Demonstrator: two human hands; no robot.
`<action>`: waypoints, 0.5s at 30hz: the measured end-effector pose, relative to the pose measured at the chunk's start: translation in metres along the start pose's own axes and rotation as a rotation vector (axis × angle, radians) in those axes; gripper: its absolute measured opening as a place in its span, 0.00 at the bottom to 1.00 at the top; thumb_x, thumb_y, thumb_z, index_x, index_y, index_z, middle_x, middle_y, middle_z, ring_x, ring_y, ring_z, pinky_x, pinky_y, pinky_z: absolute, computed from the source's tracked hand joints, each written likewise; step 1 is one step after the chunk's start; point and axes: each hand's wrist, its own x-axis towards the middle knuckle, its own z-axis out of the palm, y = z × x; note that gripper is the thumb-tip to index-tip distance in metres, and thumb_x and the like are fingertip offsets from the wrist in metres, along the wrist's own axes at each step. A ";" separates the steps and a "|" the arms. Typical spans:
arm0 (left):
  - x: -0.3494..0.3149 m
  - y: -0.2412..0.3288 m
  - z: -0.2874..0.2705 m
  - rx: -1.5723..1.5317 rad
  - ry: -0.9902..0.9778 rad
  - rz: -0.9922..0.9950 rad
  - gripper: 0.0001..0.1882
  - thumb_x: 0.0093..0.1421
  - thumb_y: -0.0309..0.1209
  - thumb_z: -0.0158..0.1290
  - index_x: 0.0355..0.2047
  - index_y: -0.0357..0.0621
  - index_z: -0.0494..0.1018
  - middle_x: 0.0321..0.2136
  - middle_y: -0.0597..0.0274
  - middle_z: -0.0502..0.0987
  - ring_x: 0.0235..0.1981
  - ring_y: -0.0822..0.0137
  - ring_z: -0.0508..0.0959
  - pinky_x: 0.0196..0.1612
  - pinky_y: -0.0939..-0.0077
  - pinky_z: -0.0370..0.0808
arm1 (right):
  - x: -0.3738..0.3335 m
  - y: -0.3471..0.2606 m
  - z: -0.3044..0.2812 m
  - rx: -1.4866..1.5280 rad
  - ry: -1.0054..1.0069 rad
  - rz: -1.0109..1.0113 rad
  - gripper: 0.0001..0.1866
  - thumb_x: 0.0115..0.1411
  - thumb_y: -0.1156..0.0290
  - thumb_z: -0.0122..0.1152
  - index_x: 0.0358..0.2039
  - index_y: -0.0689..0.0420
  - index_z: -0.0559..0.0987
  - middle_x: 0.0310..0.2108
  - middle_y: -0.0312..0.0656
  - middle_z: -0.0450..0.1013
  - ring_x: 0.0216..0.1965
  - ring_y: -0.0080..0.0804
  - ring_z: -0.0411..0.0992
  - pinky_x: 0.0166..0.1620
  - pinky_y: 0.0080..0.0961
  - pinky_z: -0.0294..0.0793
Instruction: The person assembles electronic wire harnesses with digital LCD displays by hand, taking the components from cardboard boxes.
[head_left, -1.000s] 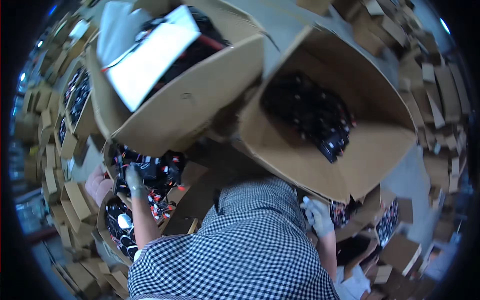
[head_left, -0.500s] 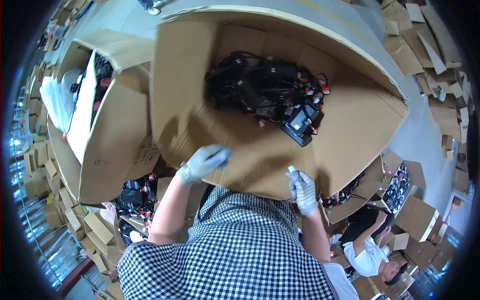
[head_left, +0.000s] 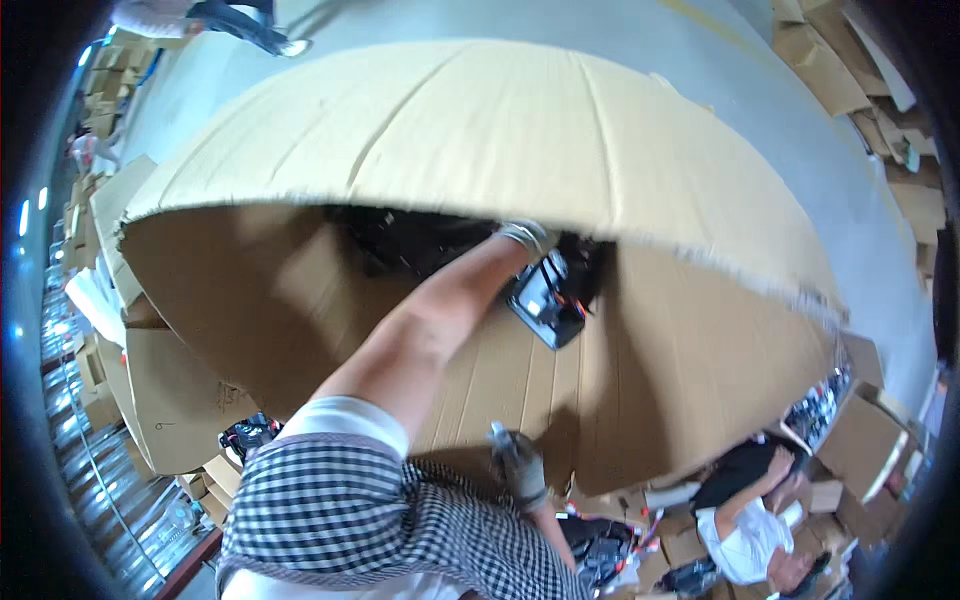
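Observation:
A big cardboard box (head_left: 450,345) spreads before me, its far wall leaning toward me over the inside. My left hand (head_left: 527,237), in a pale glove, reaches deep into it beneath that wall's edge, so its fingers are hidden. Close by the wrist lies a black box-shaped device (head_left: 545,308) with a grey face and coloured wires. Dark wired parts (head_left: 410,238) fill the shaded far end of the box. At the near edge my gloved right hand (head_left: 520,468) is closed, a small whitish piece (head_left: 497,430) poking out of its fingertips; its kind is unclear.
More cardboard boxes stand left and right, some with black wired parts (head_left: 600,550). A person in a white top (head_left: 750,540) sits at the lower right. Another person's legs (head_left: 240,22) show at the far left. Flattened cardboard (head_left: 820,65) is piled at the far right.
My left arm has stretched forward and right into the box. The far wall has come down toward me, covering much of the parts. The right hand still grips its small piece.

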 end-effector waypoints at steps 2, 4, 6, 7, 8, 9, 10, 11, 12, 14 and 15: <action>0.013 -0.024 -0.006 -0.023 -0.023 -0.057 0.26 0.51 0.42 0.52 0.52 0.57 0.68 0.49 0.49 0.69 0.49 0.50 0.70 0.49 0.61 0.69 | 0.003 0.016 0.003 -0.366 0.074 -0.287 0.09 0.59 0.68 0.53 0.38 0.57 0.75 0.25 0.38 0.72 0.29 0.31 0.71 0.26 0.26 0.70; 0.008 -0.006 0.014 -0.048 -0.030 -0.116 0.26 0.51 0.42 0.52 0.52 0.57 0.68 0.49 0.49 0.69 0.50 0.50 0.70 0.50 0.61 0.69 | 0.002 -0.005 -0.003 -0.183 0.067 -0.028 0.11 0.57 0.71 0.53 0.40 0.57 0.73 0.28 0.40 0.73 0.31 0.36 0.72 0.28 0.29 0.72; 0.009 -0.017 0.006 -0.080 -0.034 -0.187 0.26 0.51 0.41 0.52 0.52 0.57 0.68 0.49 0.49 0.68 0.50 0.50 0.70 0.50 0.61 0.69 | 0.005 0.002 0.006 -0.058 0.040 0.049 0.12 0.56 0.71 0.53 0.41 0.57 0.72 0.29 0.39 0.73 0.31 0.37 0.73 0.29 0.30 0.72; 0.003 -0.022 0.009 -0.106 -0.041 -0.211 0.26 0.51 0.41 0.52 0.52 0.57 0.68 0.50 0.49 0.68 0.50 0.50 0.70 0.50 0.61 0.69 | 0.005 0.015 0.013 -0.022 0.032 0.092 0.11 0.57 0.70 0.53 0.40 0.56 0.72 0.29 0.39 0.74 0.31 0.37 0.73 0.29 0.30 0.72; -0.003 -0.022 0.017 -0.141 -0.055 -0.222 0.26 0.51 0.41 0.52 0.52 0.57 0.68 0.50 0.49 0.68 0.50 0.50 0.70 0.50 0.61 0.69 | 0.003 0.027 0.018 0.004 0.032 0.145 0.10 0.58 0.70 0.52 0.40 0.56 0.73 0.29 0.39 0.75 0.31 0.36 0.73 0.30 0.30 0.72; -0.010 -0.024 0.027 -0.179 -0.067 -0.236 0.26 0.51 0.41 0.52 0.52 0.57 0.68 0.50 0.49 0.68 0.50 0.50 0.69 0.50 0.61 0.69 | 0.002 0.035 0.022 0.009 0.023 0.118 0.10 0.58 0.70 0.52 0.40 0.56 0.73 0.29 0.39 0.75 0.31 0.36 0.73 0.30 0.30 0.72; -0.017 -0.024 0.038 -0.222 -0.080 -0.243 0.26 0.51 0.41 0.53 0.52 0.57 0.68 0.50 0.49 0.68 0.50 0.50 0.69 0.50 0.61 0.69 | 0.001 0.042 0.025 0.072 0.009 0.106 0.10 0.58 0.70 0.51 0.39 0.56 0.73 0.30 0.40 0.75 0.31 0.35 0.73 0.30 0.30 0.72; -0.026 -0.026 0.049 -0.266 -0.093 -0.250 0.26 0.51 0.41 0.53 0.52 0.57 0.68 0.50 0.49 0.67 0.51 0.50 0.69 0.50 0.61 0.69 | 0.002 0.046 0.029 0.134 -0.007 0.097 0.09 0.58 0.70 0.51 0.39 0.57 0.73 0.30 0.40 0.76 0.31 0.35 0.73 0.30 0.29 0.72; -0.034 -0.028 0.061 -0.314 -0.110 -0.255 0.26 0.50 0.41 0.53 0.52 0.57 0.68 0.51 0.49 0.67 0.51 0.50 0.69 0.50 0.61 0.69 | 0.004 0.047 0.032 0.212 0.036 0.189 0.18 0.59 0.57 0.54 0.36 0.62 0.78 0.23 0.36 0.74 0.23 0.20 0.68 0.27 0.18 0.66; -0.051 -0.034 0.081 -0.415 -0.140 -0.265 0.27 0.50 0.40 0.53 0.52 0.57 0.68 0.51 0.49 0.67 0.51 0.50 0.69 0.51 0.61 0.69 | 0.009 0.036 0.029 0.218 -0.027 0.253 0.15 0.60 0.62 0.51 0.37 0.60 0.76 0.26 0.39 0.75 0.26 0.27 0.71 0.29 0.22 0.69; -0.049 -0.030 0.094 -0.452 -0.176 -0.245 0.27 0.50 0.40 0.53 0.53 0.57 0.68 0.51 0.49 0.67 0.51 0.50 0.69 0.51 0.61 0.69 | 0.013 0.020 0.025 0.242 -0.052 0.347 0.11 0.62 0.67 0.47 0.38 0.59 0.74 0.29 0.42 0.76 0.29 0.35 0.73 0.31 0.27 0.72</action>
